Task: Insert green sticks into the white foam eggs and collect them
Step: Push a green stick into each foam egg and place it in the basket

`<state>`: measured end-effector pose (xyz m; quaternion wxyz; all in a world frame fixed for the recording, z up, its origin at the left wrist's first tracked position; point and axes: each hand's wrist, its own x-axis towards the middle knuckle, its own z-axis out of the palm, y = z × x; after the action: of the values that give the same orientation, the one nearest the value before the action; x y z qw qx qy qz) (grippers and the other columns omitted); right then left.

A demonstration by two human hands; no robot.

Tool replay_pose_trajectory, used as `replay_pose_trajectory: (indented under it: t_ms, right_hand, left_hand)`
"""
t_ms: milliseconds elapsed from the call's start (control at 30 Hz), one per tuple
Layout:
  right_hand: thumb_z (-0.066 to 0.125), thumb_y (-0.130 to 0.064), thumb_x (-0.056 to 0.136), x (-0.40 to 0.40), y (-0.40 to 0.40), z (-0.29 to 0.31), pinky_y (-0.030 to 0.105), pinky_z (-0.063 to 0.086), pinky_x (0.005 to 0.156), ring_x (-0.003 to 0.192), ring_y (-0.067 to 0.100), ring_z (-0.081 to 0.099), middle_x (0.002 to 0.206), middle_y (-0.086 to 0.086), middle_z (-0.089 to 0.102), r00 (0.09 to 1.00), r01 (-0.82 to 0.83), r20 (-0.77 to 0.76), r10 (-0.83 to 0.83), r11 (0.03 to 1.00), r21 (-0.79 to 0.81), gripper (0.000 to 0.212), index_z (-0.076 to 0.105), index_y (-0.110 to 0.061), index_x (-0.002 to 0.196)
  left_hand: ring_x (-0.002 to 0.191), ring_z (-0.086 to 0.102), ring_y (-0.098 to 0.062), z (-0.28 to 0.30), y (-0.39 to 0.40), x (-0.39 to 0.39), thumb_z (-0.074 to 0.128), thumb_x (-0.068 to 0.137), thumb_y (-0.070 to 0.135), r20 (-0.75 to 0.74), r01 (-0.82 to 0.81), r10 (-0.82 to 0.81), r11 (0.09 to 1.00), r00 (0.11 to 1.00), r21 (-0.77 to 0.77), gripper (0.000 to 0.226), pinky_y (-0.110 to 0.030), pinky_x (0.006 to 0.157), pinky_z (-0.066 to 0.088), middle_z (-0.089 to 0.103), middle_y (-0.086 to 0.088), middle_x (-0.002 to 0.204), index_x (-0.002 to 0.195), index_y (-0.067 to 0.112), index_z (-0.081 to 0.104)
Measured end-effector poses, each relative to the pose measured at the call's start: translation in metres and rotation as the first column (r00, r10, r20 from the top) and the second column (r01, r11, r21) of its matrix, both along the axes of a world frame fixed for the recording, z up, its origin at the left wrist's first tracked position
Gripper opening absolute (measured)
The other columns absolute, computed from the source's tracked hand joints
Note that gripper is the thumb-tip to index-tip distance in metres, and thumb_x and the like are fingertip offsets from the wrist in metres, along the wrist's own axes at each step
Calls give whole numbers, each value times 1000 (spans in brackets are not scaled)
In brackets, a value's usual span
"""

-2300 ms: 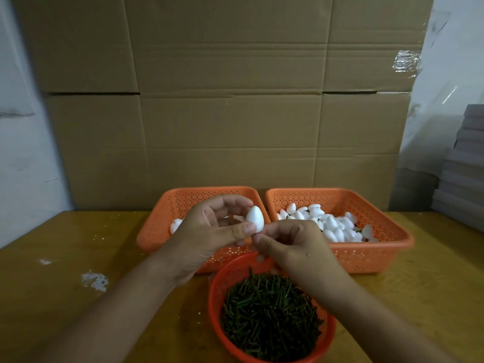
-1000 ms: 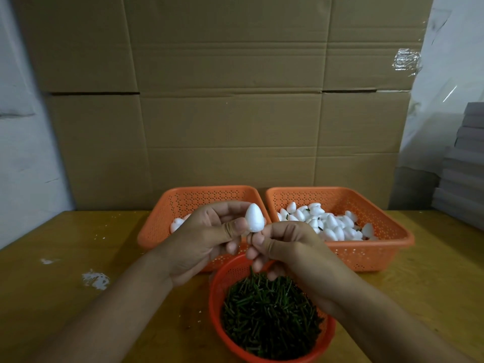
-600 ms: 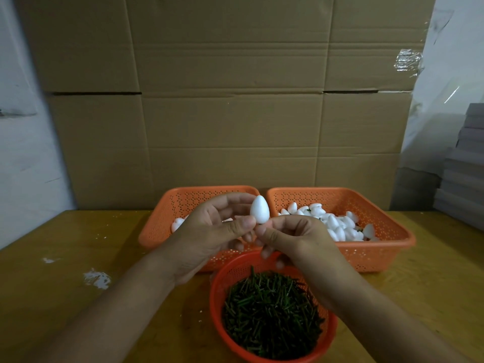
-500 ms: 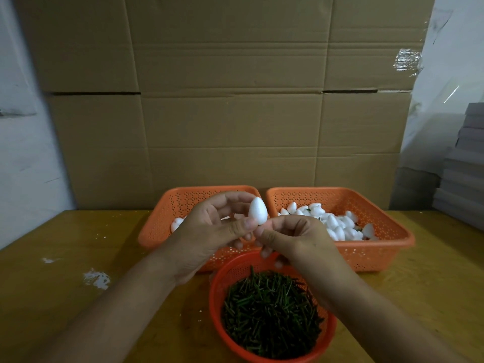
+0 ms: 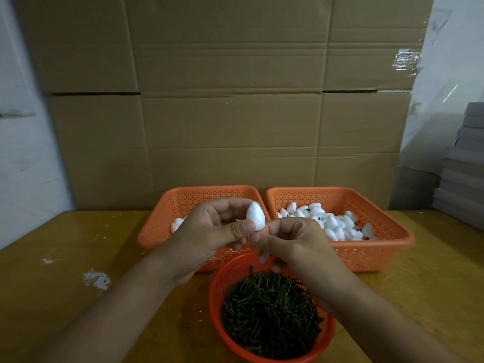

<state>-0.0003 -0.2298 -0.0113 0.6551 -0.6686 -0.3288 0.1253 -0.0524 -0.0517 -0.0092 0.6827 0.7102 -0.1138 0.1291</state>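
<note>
My left hand (image 5: pixel 209 237) holds one white foam egg (image 5: pixel 256 215) upright between thumb and fingertips, above the gap between the baskets. My right hand (image 5: pixel 290 238) touches it from the right. Its thumb and forefinger pinch together right under the egg's blunt end, and the green stick there is hidden by the fingers. Below the hands a round red basket (image 5: pixel 215 297) is full of green sticks (image 5: pixel 269 313). The right orange basket (image 5: pixel 392 224) holds several eggs (image 5: pixel 336 225). The left orange basket (image 5: pixel 167 205) shows a few eggs (image 5: pixel 176 224) behind my left hand.
Everything stands on a yellow wooden table (image 5: pixel 78 258) with a white smear (image 5: pixel 95 279) at the left. Large cardboard boxes (image 5: pixel 222 127) wall off the back. A stack of grey flat boxes (image 5: pixel 466 166) stands at the far right.
Both hands stay together over the red basket. The egg has risen slightly and turned more upright, with the right fingers staying under its base.
</note>
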Motion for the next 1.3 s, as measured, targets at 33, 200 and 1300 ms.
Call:
replay_pose_trajectory:
  t_ms: [33, 200, 1300]
  right_hand:
    - [73, -13, 88, 0, 0, 0, 17, 45, 49, 56, 7, 62, 66, 3, 70, 1000, -3, 4, 3, 1000, -6, 15, 76, -12, 73]
    - [73, -12, 88, 0, 0, 1, 17, 45, 49, 55, 6, 61, 64, 2, 70, 1000, -4, 7, 4, 1000, -11, 18, 76, -15, 70]
    - [68, -13, 86, 22, 0, -9, 19, 43, 44, 53, 11, 61, 72, 6, 72, 945, 62, -308, -108, 986, -154, 9, 71, -6, 81]
  left_hand:
    - [80, 63, -21, 0, 0, 0, 80, 74, 33, -6, 5, -5, 1000, 1000, 0, 33, -23, 66, 51, 75, -9, 102, 106, 25, 76]
    - [80, 63, -20, -1, 1, 1, 80, 75, 34, -7, 5, -5, 1000, 1000, 6, 33, -22, 66, 52, 74, -11, 111, 106, 26, 76]
    - [77, 67, -13, -4, 9, 11, 77, 72, 42, -167, -225, 197, 960, 966, -166, 51, -26, 61, 55, 76, -1, 104, 118, 22, 67]
